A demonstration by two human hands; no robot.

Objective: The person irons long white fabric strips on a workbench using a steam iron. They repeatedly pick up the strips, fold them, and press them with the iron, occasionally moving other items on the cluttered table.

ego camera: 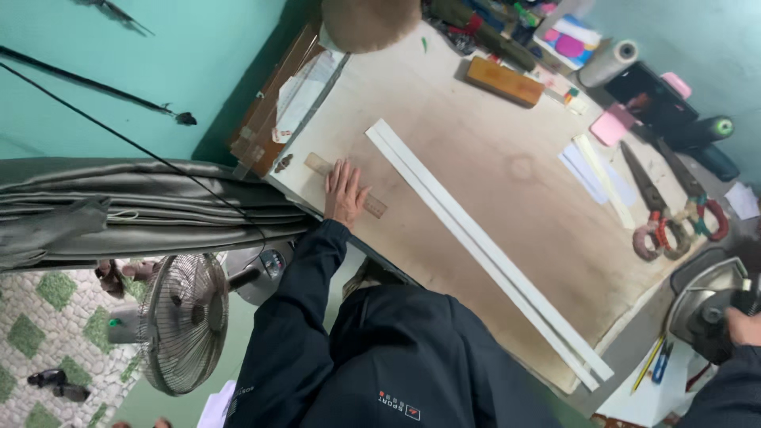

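Your left hand [345,192] lies flat, fingers apart, on the thin wooden ruler [372,204]. Right hand [745,326] clamps the grey iron [705,305]. Two long white fabric strips [483,246] lie flat on the counter [507,166], iron not yet on them.

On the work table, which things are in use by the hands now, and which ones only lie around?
In use:
- left hand flat on the wooden ruler
- right hand on the iron
- two long white strips, nearest the ruler

Lying about:
- scissors
- wooden block
- pink pieces
- roll of thread
- pencil
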